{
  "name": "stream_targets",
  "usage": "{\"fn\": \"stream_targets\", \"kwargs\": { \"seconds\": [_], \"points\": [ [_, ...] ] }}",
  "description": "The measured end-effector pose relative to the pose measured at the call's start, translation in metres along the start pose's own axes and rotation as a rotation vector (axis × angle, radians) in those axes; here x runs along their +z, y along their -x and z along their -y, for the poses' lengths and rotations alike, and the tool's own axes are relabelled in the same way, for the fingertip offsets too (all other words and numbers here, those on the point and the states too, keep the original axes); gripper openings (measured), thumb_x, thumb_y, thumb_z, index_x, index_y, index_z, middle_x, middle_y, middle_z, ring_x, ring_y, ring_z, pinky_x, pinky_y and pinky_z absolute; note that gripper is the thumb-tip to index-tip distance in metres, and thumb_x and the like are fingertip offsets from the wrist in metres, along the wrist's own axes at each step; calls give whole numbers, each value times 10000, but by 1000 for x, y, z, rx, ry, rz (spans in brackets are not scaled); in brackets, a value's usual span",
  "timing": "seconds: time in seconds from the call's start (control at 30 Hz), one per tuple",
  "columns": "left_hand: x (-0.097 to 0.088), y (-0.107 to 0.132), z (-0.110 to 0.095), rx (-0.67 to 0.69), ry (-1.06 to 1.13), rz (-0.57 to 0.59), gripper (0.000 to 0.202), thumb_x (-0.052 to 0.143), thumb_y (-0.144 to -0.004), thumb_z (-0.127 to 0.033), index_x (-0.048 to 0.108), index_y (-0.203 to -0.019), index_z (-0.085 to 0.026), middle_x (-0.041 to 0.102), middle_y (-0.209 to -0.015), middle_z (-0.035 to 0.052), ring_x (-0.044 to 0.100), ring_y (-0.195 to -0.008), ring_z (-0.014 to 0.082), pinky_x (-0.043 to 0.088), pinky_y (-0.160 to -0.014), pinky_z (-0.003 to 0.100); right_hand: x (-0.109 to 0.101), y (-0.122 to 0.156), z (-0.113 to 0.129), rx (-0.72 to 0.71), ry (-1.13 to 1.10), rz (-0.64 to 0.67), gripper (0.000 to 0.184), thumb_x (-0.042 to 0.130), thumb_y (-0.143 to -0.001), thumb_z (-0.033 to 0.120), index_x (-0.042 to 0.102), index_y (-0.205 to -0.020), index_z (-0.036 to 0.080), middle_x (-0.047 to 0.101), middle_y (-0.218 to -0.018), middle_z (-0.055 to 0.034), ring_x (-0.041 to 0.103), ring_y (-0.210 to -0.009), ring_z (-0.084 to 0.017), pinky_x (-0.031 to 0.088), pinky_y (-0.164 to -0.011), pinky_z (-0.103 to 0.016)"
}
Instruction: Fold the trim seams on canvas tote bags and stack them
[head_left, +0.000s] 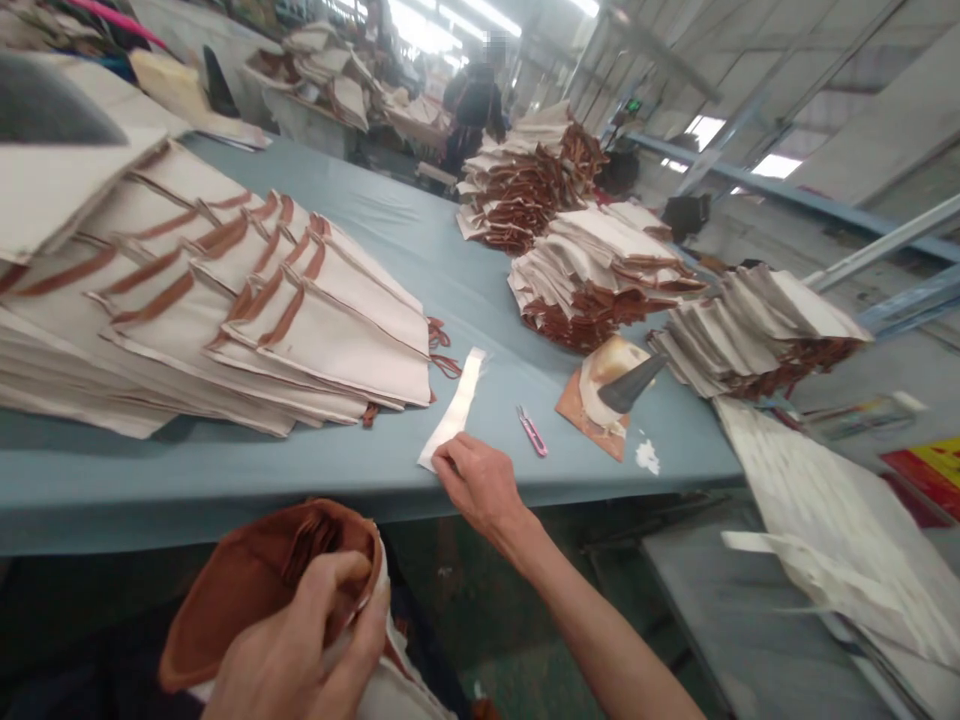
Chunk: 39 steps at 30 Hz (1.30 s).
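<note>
My left hand (300,640) is closed on the rim of a fabric bag (217,610) with a rust-brown lining and cream outer cloth, held below the table's front edge. Its thumb and fingers pinch the rim where a small pale edge shows. At the table edge, my right hand (480,485) has its fingers closed at the near end of a white strip (459,405) lying on the blue-green tabletop. Whether the fingertips lift a piece from it is hidden. Pink-handled thread snips (532,432) lie just right of the strip.
Overlapping cream bags with brown trim (337,330) cover the table's left side. A dark cone on a brown base (630,385) stands to the right, beside white scraps (647,457). Bundled bag stacks (600,260) sit farther back. A person (474,105) stands in the background.
</note>
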<state>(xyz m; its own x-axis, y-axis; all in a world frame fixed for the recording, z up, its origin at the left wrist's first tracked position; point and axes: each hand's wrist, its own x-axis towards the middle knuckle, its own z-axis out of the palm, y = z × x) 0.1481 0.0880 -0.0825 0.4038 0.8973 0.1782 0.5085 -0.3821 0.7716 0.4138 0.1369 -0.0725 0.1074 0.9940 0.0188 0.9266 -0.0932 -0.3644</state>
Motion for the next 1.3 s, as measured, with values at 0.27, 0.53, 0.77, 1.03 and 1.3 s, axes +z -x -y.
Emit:
{"fn": "stream_targets", "kwargs": {
  "seconds": [0.27,0.53,0.77,1.03,1.3],
  "points": [
    [21,-66,-5,-158,-31,155,395,575,-1076,-498,789,-1319,-271,865,-811,0,886,-768,284,641,-701,313,-16,-17,-12,130,-202,95,236,673,-1046,231,803,-849,221,754,-748,17,617,-689,-161,367,-677,-282],
    [40,-110,-23,-122,-118,329,563,494,-1044,-459,794,-1474,-254,899,-869,54,881,-844,339,580,-735,361,-17,-23,-23,139,-377,132,271,621,-1046,286,742,-813,217,703,-733,35,576,-683,-148,359,-664,-269],
    [52,-128,-22,-150,-26,412,475,444,-1026,-428,801,-1268,-227,765,-734,17,738,-677,272,446,-679,332,-14,-16,-35,32,-444,116,221,574,-1067,297,743,-946,222,726,-820,20,610,-746,-159,422,-741,-274],
    [50,-131,-19,-158,34,427,488,429,-952,-442,797,-1178,-215,642,-683,-24,635,-647,238,395,-661,322,0,-14,-35,2,-448,52,229,743,-835,204,695,-1056,245,748,-920,30,590,-731,-162,459,-783,-288],
    [51,-130,-22,-187,10,408,716,410,-1013,-420,736,-1572,-116,704,-698,-7,689,-656,245,467,-690,323,5,-30,-35,29,-463,-18,158,688,-816,163,586,-871,271,584,-698,84,534,-676,-171,369,-712,-291]
  ]
}}
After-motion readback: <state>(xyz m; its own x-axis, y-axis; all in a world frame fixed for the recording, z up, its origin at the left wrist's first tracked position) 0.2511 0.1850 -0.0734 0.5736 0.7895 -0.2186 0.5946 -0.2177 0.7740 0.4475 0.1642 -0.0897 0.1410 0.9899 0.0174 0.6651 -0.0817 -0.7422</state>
